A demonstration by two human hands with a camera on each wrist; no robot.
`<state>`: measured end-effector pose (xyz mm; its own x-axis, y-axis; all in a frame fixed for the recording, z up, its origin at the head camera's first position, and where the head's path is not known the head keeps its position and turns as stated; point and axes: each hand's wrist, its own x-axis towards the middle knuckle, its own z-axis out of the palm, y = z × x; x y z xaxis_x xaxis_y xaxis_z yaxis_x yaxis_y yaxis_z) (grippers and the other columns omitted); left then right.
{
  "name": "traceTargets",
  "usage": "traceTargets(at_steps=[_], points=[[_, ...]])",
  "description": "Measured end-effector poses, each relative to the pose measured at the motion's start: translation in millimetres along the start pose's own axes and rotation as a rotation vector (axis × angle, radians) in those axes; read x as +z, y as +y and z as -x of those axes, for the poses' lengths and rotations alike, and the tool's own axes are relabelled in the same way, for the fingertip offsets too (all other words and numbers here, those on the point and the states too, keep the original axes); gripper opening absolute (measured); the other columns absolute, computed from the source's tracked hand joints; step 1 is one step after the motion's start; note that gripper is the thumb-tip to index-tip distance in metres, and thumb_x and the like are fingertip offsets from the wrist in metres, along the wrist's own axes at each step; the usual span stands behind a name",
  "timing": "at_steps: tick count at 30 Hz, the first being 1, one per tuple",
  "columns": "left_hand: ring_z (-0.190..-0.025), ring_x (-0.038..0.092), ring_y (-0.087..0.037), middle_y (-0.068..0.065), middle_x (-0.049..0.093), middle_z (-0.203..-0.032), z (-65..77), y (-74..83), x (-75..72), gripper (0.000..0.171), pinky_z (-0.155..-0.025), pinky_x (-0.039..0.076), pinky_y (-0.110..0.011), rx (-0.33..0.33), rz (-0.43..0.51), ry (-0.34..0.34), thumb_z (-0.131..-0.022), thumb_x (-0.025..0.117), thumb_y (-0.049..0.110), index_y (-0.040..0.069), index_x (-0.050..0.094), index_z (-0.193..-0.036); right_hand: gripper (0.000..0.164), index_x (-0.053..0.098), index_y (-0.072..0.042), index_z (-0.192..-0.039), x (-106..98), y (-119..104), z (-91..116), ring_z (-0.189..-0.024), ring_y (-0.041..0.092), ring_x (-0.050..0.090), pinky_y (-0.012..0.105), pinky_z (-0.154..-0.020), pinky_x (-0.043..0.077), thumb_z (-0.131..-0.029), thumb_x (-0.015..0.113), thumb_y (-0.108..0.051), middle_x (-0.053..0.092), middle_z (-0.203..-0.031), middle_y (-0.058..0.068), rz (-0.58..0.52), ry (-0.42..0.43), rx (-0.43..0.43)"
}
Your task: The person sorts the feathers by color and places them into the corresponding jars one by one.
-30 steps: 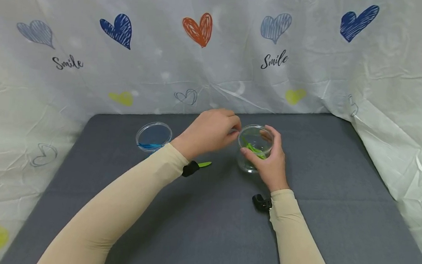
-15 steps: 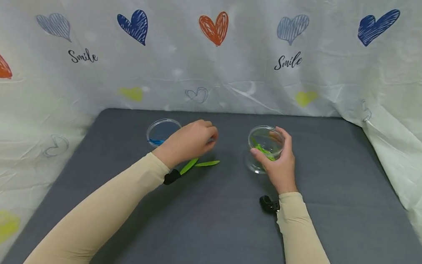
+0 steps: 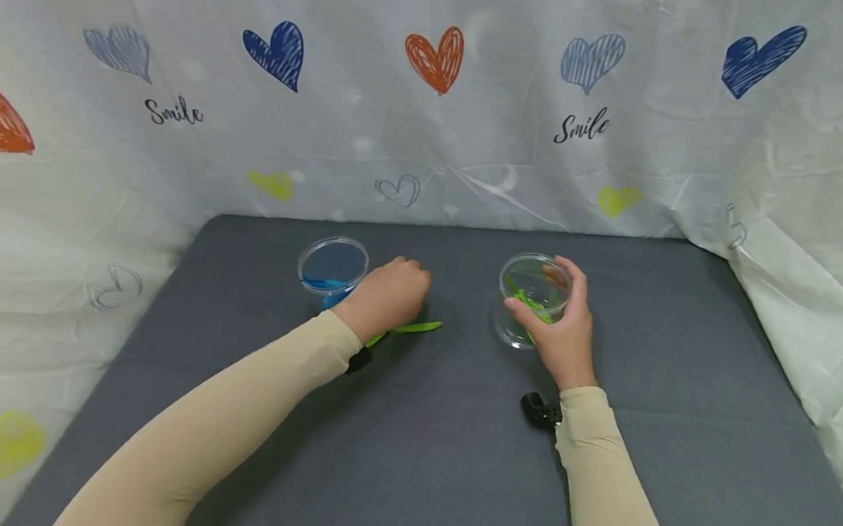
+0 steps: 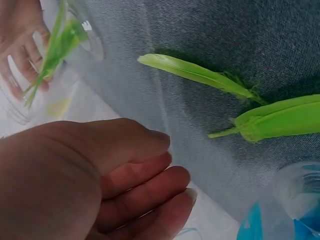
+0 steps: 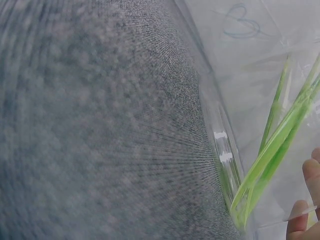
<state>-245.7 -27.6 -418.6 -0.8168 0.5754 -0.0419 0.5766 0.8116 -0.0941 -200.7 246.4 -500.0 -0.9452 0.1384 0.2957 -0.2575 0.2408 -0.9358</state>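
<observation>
My right hand [image 3: 564, 330] grips a clear plastic jar [image 3: 513, 339], thumb on the near side and fingers around the far side. Several green feathers [image 5: 275, 150] stand slanted inside it. My left hand [image 3: 391, 298] hovers over two green feathers lying on the cloth. In the left wrist view, one feather [image 4: 195, 72] is slim and the other feather [image 4: 285, 117] is broader, their ends close together. The left thumb and fingers [image 4: 140, 192] are loosely curved with nothing visible between them. In the head view the left hand and wrist partly cover these feathers.
A second clear jar [image 3: 336, 240] with blue feathers [image 3: 327, 285] stands behind and left of my left hand. Grey cloth [image 3: 442, 457] covers the table. A white curtain [image 3: 340, 156] printed with hearts hangs along the back and sides.
My left hand has moved left, away from the right jar, and down over the loose green feathers. My right hand keeps its grip on the jar. The head view has shifted slightly.
</observation>
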Motion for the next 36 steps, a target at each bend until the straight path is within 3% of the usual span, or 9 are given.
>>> traceTargets(at_steps=[6, 10, 14, 18, 23, 28, 36], points=[[-0.091, 0.071, -0.033, -0.016, 0.075, -0.096, -6.3, -7.4, 3.1, 0.023, -0.081, 0.064, -0.043, -0.032, 0.022, -0.077, -0.104, 0.059, 0.001, 0.003, 0.079, -0.094, 0.090, 0.038, -0.036, -0.162, 3, 0, -3, -0.154, 0.022, 0.046, 0.061, -0.126, 0.036, -0.090, 0.091, -0.033, 0.057, -0.159, 0.004, -0.008, 0.007, -0.005], [-0.079, 0.069, -0.028, -0.015, 0.073, -0.088, -10.4, -8.5, 7.6, 0.022, -0.070, 0.061, -0.039, -0.068, 0.043, -0.108, -0.104, 0.059, 0.002, 0.003, 0.078, -0.093, 0.089, 0.038, -0.036, -0.162, 2, 1, -3, -0.154, 0.021, 0.046, 0.061, -0.125, 0.036, -0.090, 0.090, -0.034, 0.056, -0.160, 0.007, -0.012, -0.002, -0.013], [-0.061, 0.053, -0.018, -0.008, 0.059, -0.072, -15.5, -8.7, 9.6, 0.023, -0.058, 0.048, -0.032, -0.099, 0.108, -0.166, -0.105, 0.058, 0.001, 0.005, 0.071, -0.086, 0.088, 0.038, -0.036, -0.162, 2, 1, -2, -0.154, 0.022, 0.046, 0.062, -0.125, 0.036, -0.090, 0.090, -0.033, 0.056, -0.159, 0.007, -0.018, 0.003, -0.016], [-0.057, 0.041, -0.016, -0.002, 0.044, -0.065, -20.3, -7.7, 10.0, 0.031, -0.056, 0.040, -0.030, -0.141, 0.172, -0.244, -0.104, 0.057, 0.001, 0.011, 0.061, -0.075, 0.089, 0.038, -0.036, -0.162, 2, 1, -2, -0.154, 0.022, 0.046, 0.063, -0.126, 0.035, -0.090, 0.090, -0.033, 0.055, -0.159, 0.009, -0.012, 0.002, -0.011], [-0.055, 0.041, -0.016, -0.001, 0.041, -0.063, -24.7, -5.6, 5.7, 0.038, -0.053, 0.039, -0.029, -0.214, 0.242, -0.317, -0.104, 0.055, 0.001, 0.014, 0.055, -0.068, 0.090, 0.037, -0.029, -0.164, 2, 1, -2, -0.153, 0.022, 0.046, 0.063, -0.125, 0.036, -0.090, 0.090, -0.033, 0.056, -0.159, 0.005, -0.003, 0.005, -0.016], [-0.053, 0.042, -0.016, -0.001, 0.041, -0.064, -27.7, -4.5, 3.2, 0.038, -0.051, 0.038, -0.029, -0.272, 0.280, -0.375, -0.105, 0.055, 0.003, 0.015, 0.055, -0.069, 0.089, 0.038, -0.030, -0.163, 2, 0, -2, -0.153, 0.022, 0.047, 0.062, -0.125, 0.036, -0.090, 0.090, -0.033, 0.057, -0.158, 0.002, -0.002, 0.008, -0.019], [-0.054, 0.041, -0.016, -0.001, 0.039, -0.065, -30.0, -6.7, 7.9, 0.038, -0.051, 0.037, -0.030, -0.299, 0.311, -0.398, -0.103, 0.057, 0.006, 0.016, 0.055, -0.066, 0.091, 0.034, -0.037, -0.163, 2, -2, -2, -0.157, 0.022, 0.043, 0.063, -0.126, 0.034, -0.091, 0.089, -0.038, 0.054, -0.161, -0.001, 0.011, -0.028, 0.003]])
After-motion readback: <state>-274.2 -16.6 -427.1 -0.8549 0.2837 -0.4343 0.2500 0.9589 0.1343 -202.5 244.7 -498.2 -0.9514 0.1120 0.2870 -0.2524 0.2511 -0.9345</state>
